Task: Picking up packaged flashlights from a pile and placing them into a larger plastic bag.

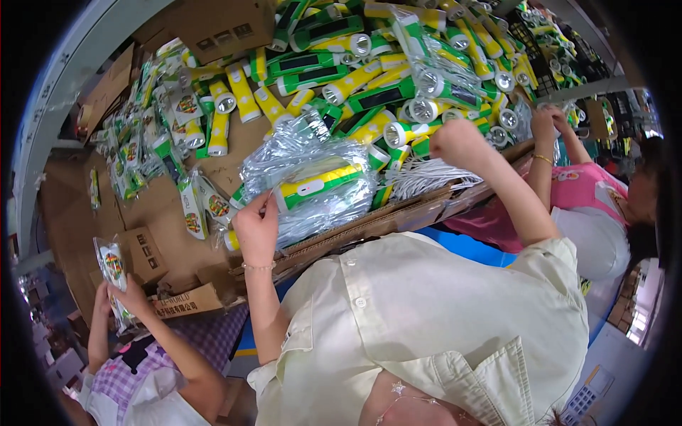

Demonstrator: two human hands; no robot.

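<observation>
A yellow-and-green flashlight [320, 186] lies across a heap of clear plastic bags [312, 227] in front of me. My left hand [257, 228] pinches at its left end; whether film lies between the fingers and the flashlight is hard to see. My right hand [458, 145] is closed above a bundle of white cables [430, 179], near the flashlights at the right. Whatever its fingers may hold is hidden. More loose flashlights [362, 78], green, yellow and white, are piled just beyond the bags.
Bagged flashlights [131, 160] lie at the left on the cardboard-covered table. A cardboard box [224, 32] stands at the back, and a cardboard edge [355, 234] runs before me. Co-workers sit on both sides; the left one's hands [128, 295] hold a bagged item. The right one's hands [550, 121] are raised.
</observation>
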